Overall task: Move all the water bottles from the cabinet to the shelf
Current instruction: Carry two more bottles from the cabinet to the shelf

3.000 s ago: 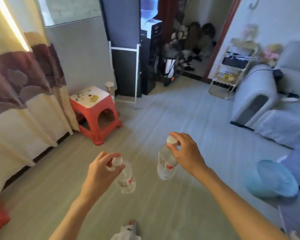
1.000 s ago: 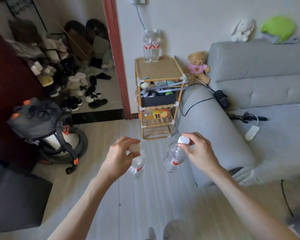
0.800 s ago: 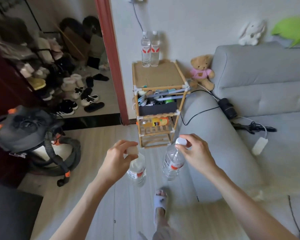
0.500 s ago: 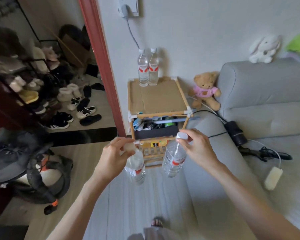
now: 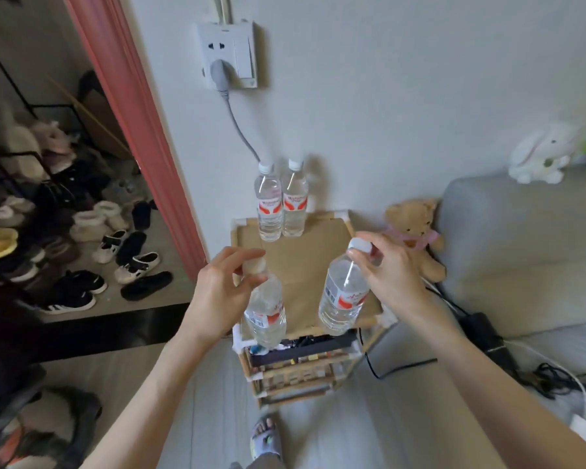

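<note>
My left hand [image 5: 222, 289] pinches the cap of a clear water bottle [image 5: 266, 314] that hangs over the front left corner of the small wooden shelf [image 5: 305, 265]. My right hand [image 5: 391, 269] holds a second water bottle [image 5: 342, 296] by its white cap, above the front right of the shelf top. Two more bottles [image 5: 281, 204] with red-and-white labels stand upright side by side at the back of the shelf top, against the wall.
A grey sofa [image 5: 521, 252] with a teddy bear [image 5: 416, 231] sits to the right of the shelf. A wall socket [image 5: 227, 55] with a plugged cable is above. A red door frame [image 5: 132, 123] and scattered shoes [image 5: 82, 252] lie to the left. Cables trail over the sofa arm [image 5: 528, 377].
I have walked across the room up to the shelf, carrying both bottles. The bottles now hang over the shelf top rather than over the floor.
</note>
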The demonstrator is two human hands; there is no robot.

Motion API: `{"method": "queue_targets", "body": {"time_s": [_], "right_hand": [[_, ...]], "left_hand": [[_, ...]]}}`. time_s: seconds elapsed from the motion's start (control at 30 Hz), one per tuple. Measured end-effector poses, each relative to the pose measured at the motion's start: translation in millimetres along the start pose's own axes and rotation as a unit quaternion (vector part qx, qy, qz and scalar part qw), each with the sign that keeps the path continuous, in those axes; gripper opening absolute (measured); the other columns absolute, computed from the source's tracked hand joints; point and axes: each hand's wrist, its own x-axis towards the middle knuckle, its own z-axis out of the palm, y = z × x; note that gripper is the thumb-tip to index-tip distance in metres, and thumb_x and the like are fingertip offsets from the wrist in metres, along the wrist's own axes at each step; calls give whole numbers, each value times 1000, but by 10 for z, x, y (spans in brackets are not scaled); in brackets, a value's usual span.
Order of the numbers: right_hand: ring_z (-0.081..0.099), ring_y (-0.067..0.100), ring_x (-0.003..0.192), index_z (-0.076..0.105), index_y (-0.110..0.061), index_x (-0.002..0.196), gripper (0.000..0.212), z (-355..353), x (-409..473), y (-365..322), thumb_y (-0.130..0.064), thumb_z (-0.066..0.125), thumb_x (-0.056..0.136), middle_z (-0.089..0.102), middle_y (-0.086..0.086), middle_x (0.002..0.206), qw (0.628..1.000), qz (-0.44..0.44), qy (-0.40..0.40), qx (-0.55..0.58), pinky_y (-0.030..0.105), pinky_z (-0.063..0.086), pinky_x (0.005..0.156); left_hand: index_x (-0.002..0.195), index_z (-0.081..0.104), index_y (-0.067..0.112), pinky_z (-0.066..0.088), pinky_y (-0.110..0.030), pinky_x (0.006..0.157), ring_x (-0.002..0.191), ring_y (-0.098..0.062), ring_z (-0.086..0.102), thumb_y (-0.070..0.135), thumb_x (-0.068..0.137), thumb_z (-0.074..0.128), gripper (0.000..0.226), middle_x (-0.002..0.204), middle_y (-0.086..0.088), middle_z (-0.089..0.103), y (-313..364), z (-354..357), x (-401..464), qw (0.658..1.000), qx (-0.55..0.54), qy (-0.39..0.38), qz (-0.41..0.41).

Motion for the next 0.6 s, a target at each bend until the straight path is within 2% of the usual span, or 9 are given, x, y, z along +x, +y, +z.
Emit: {"method": "queue_targets", "body": {"time_s": [0.1, 0.2, 0.3, 0.47, 0.6], "right_hand": [[57, 27, 77, 64, -9, 104, 28, 122, 385, 13, -18, 68, 79, 62, 14, 88, 1000, 6, 11, 4, 34, 45, 75], [57, 27, 78, 64, -8, 103, 27, 249, 750, 102, -18, 67, 79, 63, 14, 90, 999, 36, 5, 15, 41, 47, 78], [56, 24, 80, 63, -8, 105, 28, 398, 1071, 178, -19, 67, 79, 63, 14, 94, 999, 52, -5, 15, 34, 45, 79], [51, 19, 84, 61, -11, 105, 26, 539, 1520, 324, -21, 64, 81, 59, 8, 96, 998, 54, -41, -9, 20, 31, 73], [51, 20, 87, 62, -10, 103, 25, 598, 1824, 469, -20, 64, 81, 61, 7, 96, 998, 37, -43, -26, 18, 27, 71]], "left_hand": [[106, 64, 18, 36, -3, 69, 78, -6, 55, 7, 77, 67, 31, 97, 8, 58, -126, 51, 413, 1000, -9, -11, -5], [106, 64, 16, 35, -1, 75, 83, -4, 56, 6, 77, 66, 31, 100, 8, 57, -203, 114, 748, 999, -18, -24, -14], [108, 63, 18, 36, -1, 77, 86, -10, 56, 6, 78, 65, 32, 104, 5, 58, -272, 175, 1025, 999, -25, -38, -24], [107, 64, 18, 35, -2, 77, 89, -13, 54, 4, 78, 64, 32, 105, 3, 58, -341, 320, 1374, 998, -27, -35, -37], [106, 64, 17, 40, -15, 83, 89, -15, 55, 5, 78, 65, 30, 104, 4, 58, -339, 441, 1541, 998, -26, -26, -45]]}}
